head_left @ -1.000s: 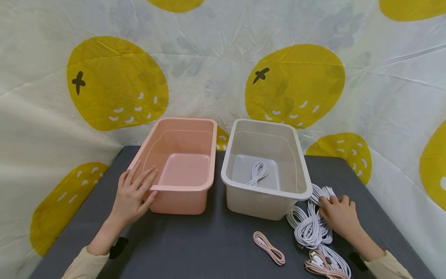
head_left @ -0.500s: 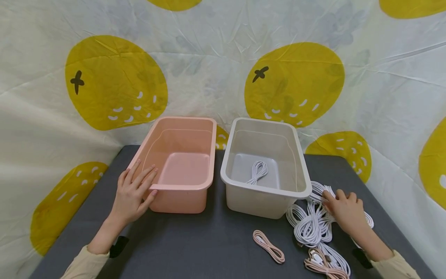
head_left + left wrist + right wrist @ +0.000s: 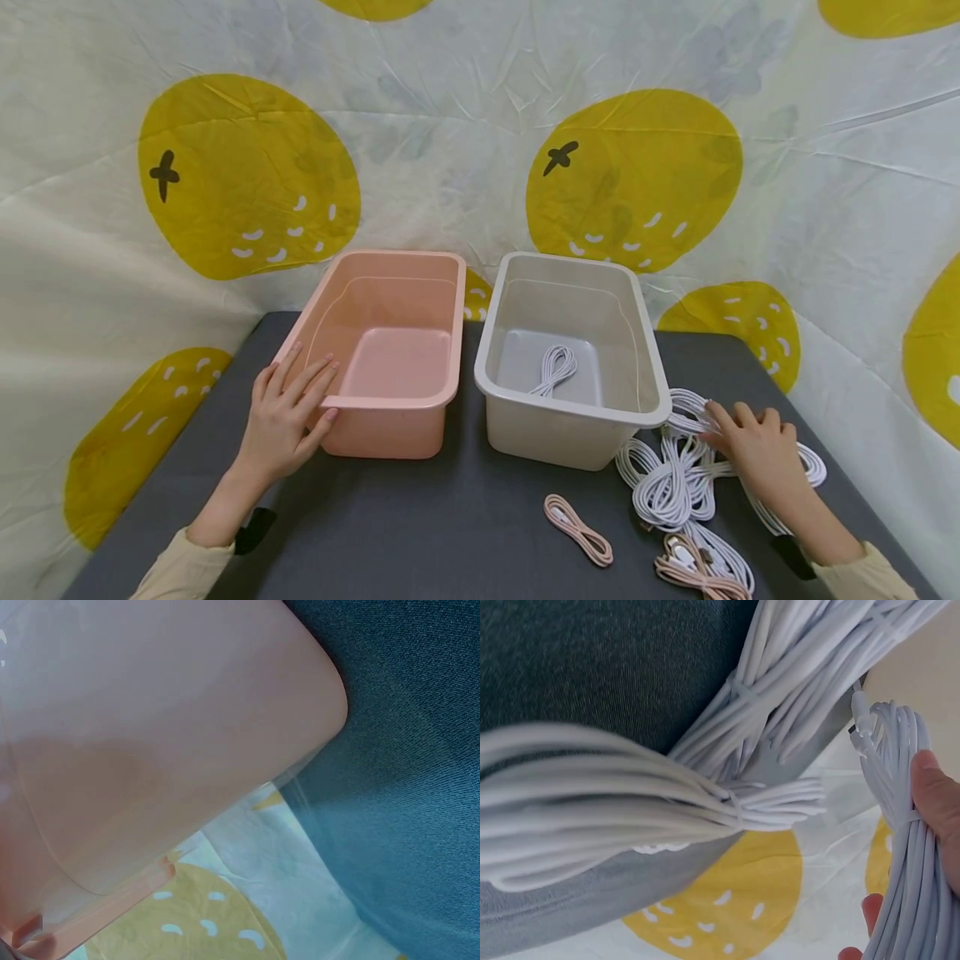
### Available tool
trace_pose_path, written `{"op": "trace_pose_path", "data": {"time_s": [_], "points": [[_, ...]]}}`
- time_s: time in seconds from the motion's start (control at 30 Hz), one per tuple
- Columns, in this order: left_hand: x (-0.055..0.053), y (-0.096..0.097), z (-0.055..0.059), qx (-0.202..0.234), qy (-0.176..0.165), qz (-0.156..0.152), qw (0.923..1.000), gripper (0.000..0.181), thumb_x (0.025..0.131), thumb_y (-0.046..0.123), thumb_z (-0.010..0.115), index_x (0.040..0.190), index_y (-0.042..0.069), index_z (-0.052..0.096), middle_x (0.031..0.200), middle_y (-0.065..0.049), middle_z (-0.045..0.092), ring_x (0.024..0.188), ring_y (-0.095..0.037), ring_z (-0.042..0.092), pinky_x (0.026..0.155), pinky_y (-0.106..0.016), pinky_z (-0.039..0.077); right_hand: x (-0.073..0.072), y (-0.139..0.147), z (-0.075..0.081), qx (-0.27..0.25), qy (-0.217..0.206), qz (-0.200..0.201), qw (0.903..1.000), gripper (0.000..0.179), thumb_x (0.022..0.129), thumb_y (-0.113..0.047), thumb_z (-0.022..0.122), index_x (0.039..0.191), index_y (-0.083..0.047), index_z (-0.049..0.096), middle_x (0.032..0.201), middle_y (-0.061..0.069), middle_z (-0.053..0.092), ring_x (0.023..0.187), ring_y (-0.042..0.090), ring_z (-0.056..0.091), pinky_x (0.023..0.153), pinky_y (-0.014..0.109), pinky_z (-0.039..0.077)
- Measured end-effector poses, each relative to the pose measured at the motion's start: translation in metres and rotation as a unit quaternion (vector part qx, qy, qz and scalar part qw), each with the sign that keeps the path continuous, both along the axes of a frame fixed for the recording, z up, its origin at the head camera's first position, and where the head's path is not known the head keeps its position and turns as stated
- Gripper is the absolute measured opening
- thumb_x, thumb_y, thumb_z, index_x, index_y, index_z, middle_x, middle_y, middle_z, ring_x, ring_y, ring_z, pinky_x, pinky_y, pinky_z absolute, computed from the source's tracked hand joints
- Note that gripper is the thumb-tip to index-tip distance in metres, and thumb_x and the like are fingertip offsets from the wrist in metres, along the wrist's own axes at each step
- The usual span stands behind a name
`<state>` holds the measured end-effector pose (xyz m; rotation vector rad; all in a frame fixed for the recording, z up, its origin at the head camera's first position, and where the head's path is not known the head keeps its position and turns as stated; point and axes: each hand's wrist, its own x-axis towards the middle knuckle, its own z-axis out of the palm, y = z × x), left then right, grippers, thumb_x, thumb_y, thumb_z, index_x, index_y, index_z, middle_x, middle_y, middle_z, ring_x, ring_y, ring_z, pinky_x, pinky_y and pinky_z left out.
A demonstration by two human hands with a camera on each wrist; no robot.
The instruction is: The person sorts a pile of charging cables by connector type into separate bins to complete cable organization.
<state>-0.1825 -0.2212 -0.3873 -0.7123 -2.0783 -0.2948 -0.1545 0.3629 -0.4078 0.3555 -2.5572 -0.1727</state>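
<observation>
My left hand [image 3: 279, 417] rests with spread fingers over the near left corner of a pink plastic bin [image 3: 397, 402]. The left wrist view shows the bin's side wall [image 3: 172, 712] up close. Beside a beige bin [image 3: 555, 442], my right hand [image 3: 761, 450] is at a heap of coiled white cables [image 3: 667, 492]. In the right wrist view its thumb presses on a tied white cable bundle [image 3: 911, 825], with fingertips on the other side. White loops [image 3: 813, 464] show right of that hand. Another white cable bundle [image 3: 557, 367] lies inside the beige bin.
A coiled pink cable [image 3: 577, 531] lies alone on the dark table [image 3: 420, 525]. More pink cable [image 3: 697, 571] lies with white cable at the near right. A patterned cloth [image 3: 442, 167] hangs behind the bins.
My right hand has moved to the right, and white cable loops have come into sight beyond it. The left hand stays on the pink bin's corner.
</observation>
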Motion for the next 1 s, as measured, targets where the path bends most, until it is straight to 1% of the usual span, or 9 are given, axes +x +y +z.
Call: {"op": "trace_pose_path", "data": {"time_s": [0.13,0.2,0.33,0.43,0.5,0.6,0.77,0.87,1.0], "points": [[0.0,0.0,0.0,-0.001,-0.001,0.002,1.0,0.054,0.091,0.047,0.03,0.122,0.011,0.055,0.119,-0.012,0.057,0.124,-0.039,0.037,0.091,-0.056,0.024,0.001,0.0,0.005,0.007,-0.001,-0.016,0.9998,0.071,0.085,-0.061,0.016,0.106,-0.002,0.049,0.083,0.017,0.05,0.067,0.041,0.042,0.055,0.05,0.033],[0.0,0.0,0.0,-0.001,0.0,0.001,1.0,0.054,0.091,0.047,0.03,0.122,0.011,0.055,0.118,-0.012,0.057,0.124,-0.039,0.037,0.091,-0.057,0.024,0.001,0.0,0.007,0.014,0.014,-0.014,0.9997,0.081,0.082,-0.062,0.004,0.102,0.001,0.05,0.081,0.018,0.049,0.066,0.041,0.042,0.054,0.05,0.033],[0.0,0.0,0.0,-0.001,0.0,0.001,1.0,0.054,0.092,0.048,0.03,0.12,0.01,0.056,0.119,-0.012,0.057,0.124,-0.039,0.037,0.091,-0.057,0.024,0.0,0.0,0.009,0.02,0.044,-0.001,0.9988,0.079,0.082,-0.06,0.0,0.086,0.001,0.05,0.075,0.016,0.044,0.063,0.04,0.04,0.049,0.048,0.031],[0.0,-0.001,0.0,0.0,0.0,0.001,1.0,0.054,0.091,0.048,0.03,0.121,0.011,0.056,0.119,-0.012,0.057,0.124,-0.039,0.037,0.091,-0.057,0.024,-0.001,0.001,0.009,0.022,0.068,0.016,0.9973,0.074,0.085,-0.058,0.002,0.081,0.0,0.048,0.073,0.015,0.041,0.061,0.04,0.039,0.046,0.046,0.028],[0.0,-0.001,-0.001,0.0,-0.001,0.001,1.0,0.054,0.091,0.048,0.03,0.122,0.011,0.055,0.119,-0.013,0.057,0.124,-0.039,0.037,0.091,-0.057,0.024,-0.002,0.002,0.01,0.022,0.081,0.028,0.9961,0.072,0.086,-0.058,0.004,0.083,-0.001,0.048,0.072,0.015,0.04,0.061,0.04,0.039,0.045,0.045,0.026],[0.0,0.0,0.0,0.001,0.0,-0.001,1.0,0.054,0.091,0.048,0.03,0.12,0.01,0.056,0.119,-0.013,0.057,0.124,-0.039,0.036,0.091,-0.057,0.024,-0.002,0.004,0.011,0.023,0.084,0.033,0.9956,0.069,0.086,-0.057,0.004,0.087,-0.003,0.048,0.073,0.014,0.041,0.062,0.04,0.039,0.045,0.045,0.027],[0.0,0.001,0.0,0.003,0.004,-0.003,1.0,0.055,0.091,0.047,0.03,0.116,0.007,0.059,0.118,-0.013,0.057,0.124,-0.039,0.037,0.09,-0.057,0.024,-0.003,0.006,0.016,0.029,0.085,0.031,0.9955,0.066,0.088,-0.056,0.004,0.095,-0.007,0.048,0.074,0.011,0.041,0.066,0.039,0.04,0.045,0.047,0.029],[0.0,0.001,0.001,0.001,0.005,-0.003,1.0,0.054,0.092,0.047,0.031,0.118,0.008,0.058,0.118,-0.014,0.057,0.124,-0.039,0.037,0.09,-0.057,0.024,-0.004,0.006,0.021,0.034,0.083,0.028,0.9956,0.065,0.088,-0.055,0.004,0.098,-0.009,0.048,0.075,0.011,0.042,0.067,0.039,0.041,0.047,0.049,0.031],[0.001,0.001,0.001,0.0,0.004,-0.003,1.0,0.053,0.092,0.047,0.031,0.122,0.011,0.055,0.119,-0.013,0.057,0.124,-0.039,0.036,0.09,-0.057,0.024,-0.004,0.006,0.028,0.04,0.069,0.011,0.9968,0.067,0.087,-0.056,-0.001,0.102,-0.012,0.048,0.078,0.011,0.044,0.07,0.04,0.042,0.051,0.055,0.034]]}}
